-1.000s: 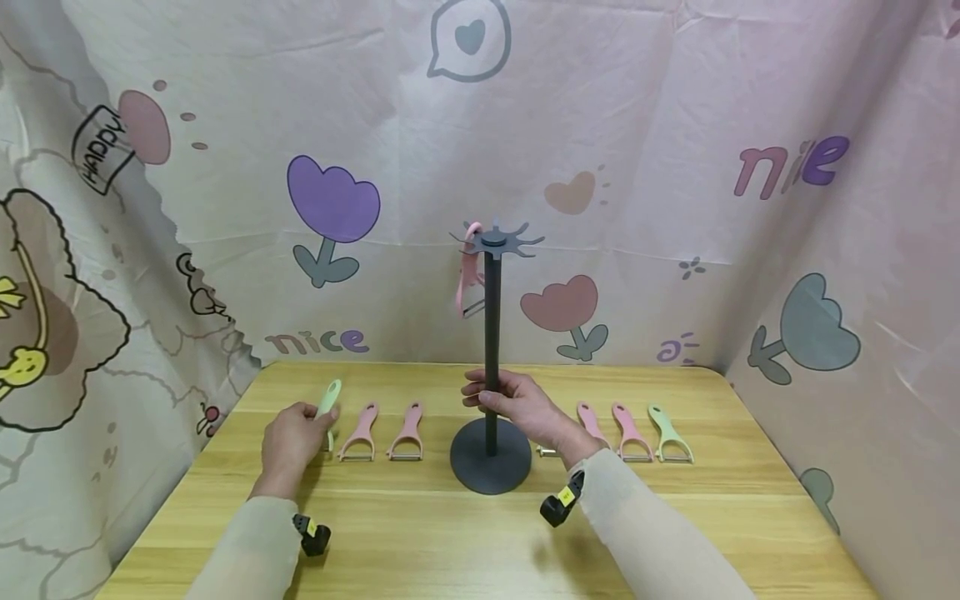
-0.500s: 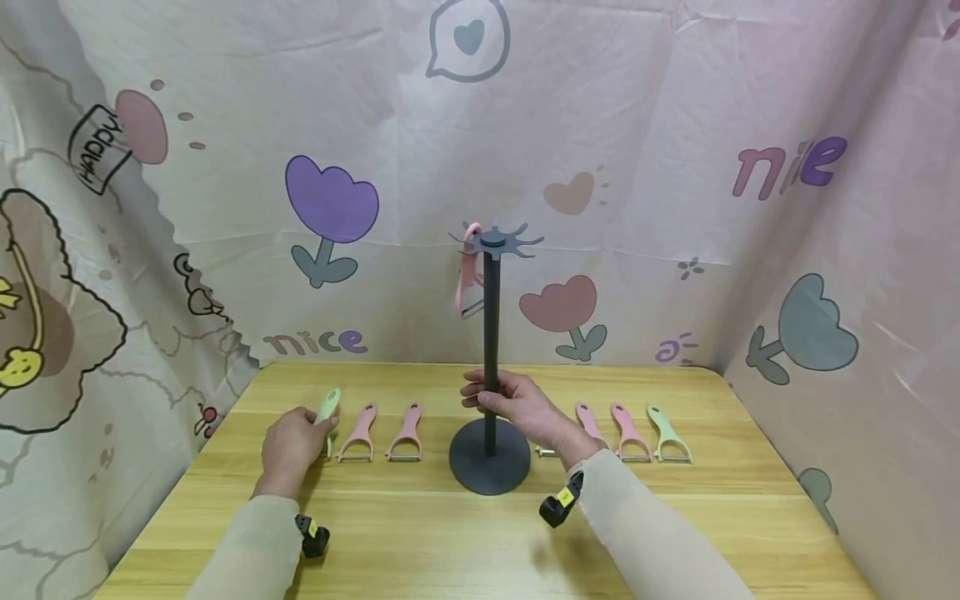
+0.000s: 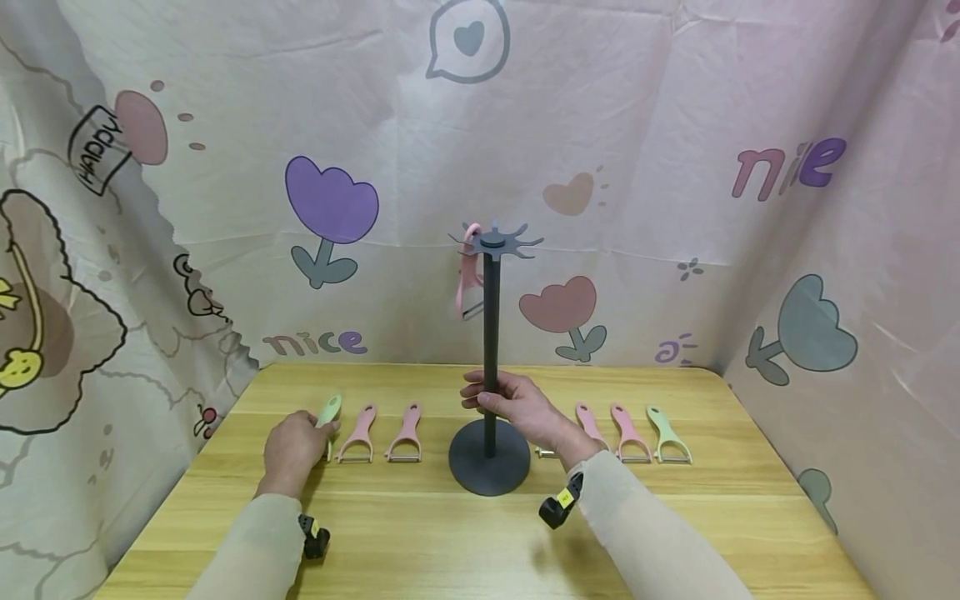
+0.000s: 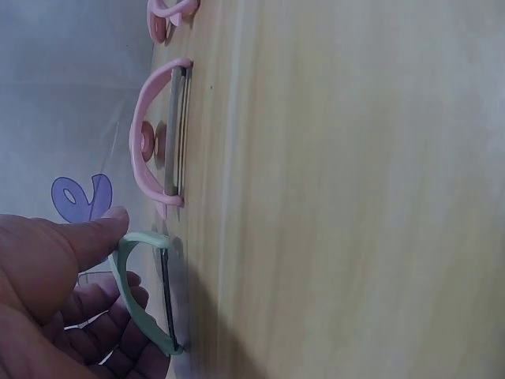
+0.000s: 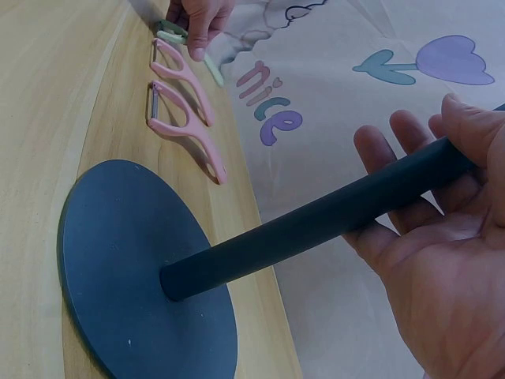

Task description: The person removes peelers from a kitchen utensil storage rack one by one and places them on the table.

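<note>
My left hand pinches a light green Y-shaped peeler at the left of the table. In the left wrist view, the thumb lies on the top edge of the peeler's frame, with curled fingers behind it and the blade near the wood. A dark rack stand with a round base and a ring of hooks rises mid-table. Around its pole, below halfway, the right hand is loosely wrapped; thumb and fingers show either side in the right wrist view. One pink peeler hangs from a left hook.
Two pink peelers lie between the left hand and the stand. Right of the stand lie two more pink peelers, one partly hidden by the right wrist, and a green peeler. A printed curtain stands behind the wooden table.
My left hand has lowered the green peeler slightly, its handle end sinking toward the table. The right hand stays on the pole, and the stand has not moved.
</note>
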Motion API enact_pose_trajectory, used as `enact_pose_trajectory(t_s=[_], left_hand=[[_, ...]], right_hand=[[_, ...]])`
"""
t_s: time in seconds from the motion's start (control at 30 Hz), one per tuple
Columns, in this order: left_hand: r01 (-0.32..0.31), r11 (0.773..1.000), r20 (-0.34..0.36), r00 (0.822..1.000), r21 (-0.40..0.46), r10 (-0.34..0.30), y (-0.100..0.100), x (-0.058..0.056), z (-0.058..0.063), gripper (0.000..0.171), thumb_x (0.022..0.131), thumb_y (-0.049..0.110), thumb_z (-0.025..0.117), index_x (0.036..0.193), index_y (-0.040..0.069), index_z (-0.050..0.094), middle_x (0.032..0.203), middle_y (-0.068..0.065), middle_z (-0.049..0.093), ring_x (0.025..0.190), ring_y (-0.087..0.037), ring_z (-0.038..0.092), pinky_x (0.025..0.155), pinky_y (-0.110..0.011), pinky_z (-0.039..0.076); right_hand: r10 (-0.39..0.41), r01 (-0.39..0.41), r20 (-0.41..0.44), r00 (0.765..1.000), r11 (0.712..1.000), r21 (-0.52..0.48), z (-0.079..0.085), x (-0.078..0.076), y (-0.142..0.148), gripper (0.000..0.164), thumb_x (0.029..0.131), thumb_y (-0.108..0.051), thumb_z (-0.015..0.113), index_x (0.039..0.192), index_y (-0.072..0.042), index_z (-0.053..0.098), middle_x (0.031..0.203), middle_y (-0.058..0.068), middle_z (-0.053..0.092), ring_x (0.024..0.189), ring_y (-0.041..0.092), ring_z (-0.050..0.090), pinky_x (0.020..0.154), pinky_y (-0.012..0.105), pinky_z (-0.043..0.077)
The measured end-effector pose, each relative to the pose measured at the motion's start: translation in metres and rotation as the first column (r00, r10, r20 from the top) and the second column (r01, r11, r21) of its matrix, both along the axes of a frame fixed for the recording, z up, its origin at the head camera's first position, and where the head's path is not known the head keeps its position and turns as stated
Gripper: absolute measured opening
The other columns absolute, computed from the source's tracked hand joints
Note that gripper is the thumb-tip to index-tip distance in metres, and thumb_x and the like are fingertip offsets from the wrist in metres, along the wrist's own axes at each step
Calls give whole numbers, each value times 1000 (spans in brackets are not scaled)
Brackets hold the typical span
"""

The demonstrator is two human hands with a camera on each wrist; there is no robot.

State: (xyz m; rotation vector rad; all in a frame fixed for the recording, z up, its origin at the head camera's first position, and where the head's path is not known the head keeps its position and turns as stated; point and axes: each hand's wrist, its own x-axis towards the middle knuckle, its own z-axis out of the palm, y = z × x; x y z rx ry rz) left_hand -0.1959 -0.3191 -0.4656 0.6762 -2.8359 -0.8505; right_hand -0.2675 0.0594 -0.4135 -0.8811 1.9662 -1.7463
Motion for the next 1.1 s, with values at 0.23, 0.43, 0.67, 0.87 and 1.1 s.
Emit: enact_pose_trajectory(t_s=[0.23, 0.43, 0.67, 0.87, 1.1], left_hand=[[19, 999, 10, 1000, -40, -18, -1, -1, 0, 39, 101, 32, 70, 106, -7, 67, 90, -22, 69, 74, -31, 58, 59, -36, 43], [23, 999, 26, 999, -44, -22, 0, -2, 0, 36, 101, 32, 70, 89, -2, 65, 77, -17, 63, 70, -30, 54, 58, -36, 40], [31, 998, 41, 999, -46, -30, 1, -2, -2, 38, 101, 34, 69, 81, 2, 61, 72, -13, 58, 67, -28, 52, 56, -35, 39], [38, 998, 54, 998, -46, -35, -1, -3, -2, 39, 102, 34, 68, 81, 1, 62, 72, -14, 59, 67, -29, 52, 56, -36, 40], [39, 998, 63, 997, -47, -36, 0, -3, -2, 39, 102, 34, 68, 83, 1, 63, 73, -14, 60, 67, -28, 53, 56, -36, 41]], right_hand=[[-6, 6, -3, 1000, 1000, 6, -1, 0, -1, 40, 109, -11, 59, 148, -5, 57, 140, 25, 65, 128, 31, 69, 112, 43, 53], [-5, 5, -4, 1000, 1000, 7, 0, 0, 0, 40, 109, -11, 59, 149, -6, 57, 140, 25, 65, 128, 31, 68, 112, 44, 52], [-6, 6, 5, 1000, 1000, 9, 2, 2, 0, 40, 109, -13, 59, 148, -6, 57, 140, 24, 65, 128, 30, 68, 112, 43, 52], [-6, 6, -2, 1000, 1000, -2, 2, 2, -1, 40, 109, -13, 60, 147, -4, 57, 138, 23, 67, 127, 31, 69, 112, 44, 53], [-16, 16, 9, 1000, 1000, -10, 0, 1, 0, 40, 108, -15, 62, 146, -3, 59, 138, 24, 67, 126, 29, 70, 111, 43, 53]])
